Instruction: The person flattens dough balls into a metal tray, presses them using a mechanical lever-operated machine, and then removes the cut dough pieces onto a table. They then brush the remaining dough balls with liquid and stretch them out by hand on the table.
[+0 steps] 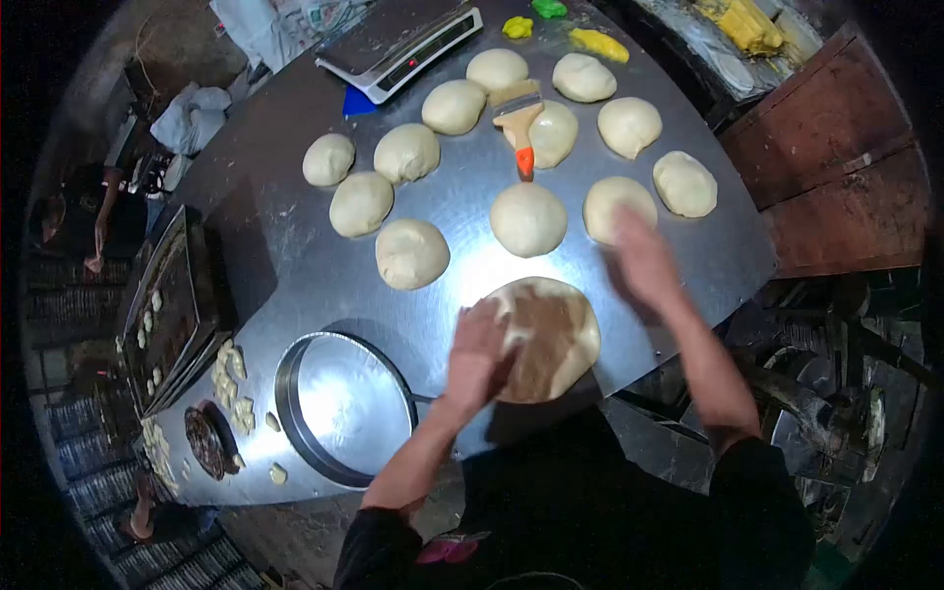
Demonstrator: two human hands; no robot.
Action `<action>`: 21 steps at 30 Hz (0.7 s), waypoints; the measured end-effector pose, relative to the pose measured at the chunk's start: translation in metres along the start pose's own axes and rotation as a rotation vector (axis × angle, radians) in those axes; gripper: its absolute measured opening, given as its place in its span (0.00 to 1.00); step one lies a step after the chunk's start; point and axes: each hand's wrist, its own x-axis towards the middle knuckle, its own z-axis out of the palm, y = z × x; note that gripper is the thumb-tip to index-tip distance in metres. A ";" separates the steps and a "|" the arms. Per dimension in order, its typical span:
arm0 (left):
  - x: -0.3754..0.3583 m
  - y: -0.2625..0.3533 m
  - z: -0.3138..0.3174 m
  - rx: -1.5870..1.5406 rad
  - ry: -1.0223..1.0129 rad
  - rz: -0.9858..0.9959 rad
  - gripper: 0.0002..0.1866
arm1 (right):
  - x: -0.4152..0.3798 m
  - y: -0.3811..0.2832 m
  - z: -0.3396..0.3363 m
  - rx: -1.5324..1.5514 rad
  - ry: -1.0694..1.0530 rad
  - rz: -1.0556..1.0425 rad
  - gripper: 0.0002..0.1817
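A flattened round of dough (575, 359) lies at the metal table's near edge, a brown filling (539, 339) spread over its middle. My left hand (479, 344) rests at the round's left edge, fingers stretched out and apart. Smeared by motion, my right hand (649, 261) hovers to the right, just in front of a smooth dough ball (612, 205); its fingers do not show clearly. Another dough ball (528, 219) sits straight beyond the filled round. Several more pale balls spread across the table, and a brush (518, 123) with an orange-tipped handle lies among them.
A round metal pan (344, 418) stands left of my left arm. Further left are trays (177, 305), small dough scraps (236, 393) and a dark round dish (206, 440). A digital scale (403, 59) stands at the back, with yellow dough (598, 44) nearby. Other people's arms show far left.
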 end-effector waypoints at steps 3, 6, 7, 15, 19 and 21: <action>0.005 -0.005 0.053 0.108 0.002 0.002 0.35 | -0.052 -0.039 0.083 -0.303 -0.426 -0.453 0.29; 0.010 -0.019 0.052 0.169 -0.059 -0.072 0.42 | -0.055 -0.020 0.123 -0.457 -0.293 -0.510 0.33; 0.017 -0.023 0.050 0.172 -0.087 -0.060 0.47 | -0.047 -0.021 0.121 -0.510 -0.270 -0.516 0.35; -0.069 0.026 0.028 0.188 -0.261 0.148 0.37 | -0.130 -0.010 0.071 -0.542 -0.437 -0.469 0.33; -0.014 -0.028 0.013 -0.495 -0.113 -0.317 0.25 | -0.075 -0.037 0.044 -0.121 -0.283 -0.151 0.21; 0.043 -0.029 0.018 -0.082 0.168 -0.191 0.20 | -0.049 -0.024 0.074 -0.181 -0.167 -0.094 0.19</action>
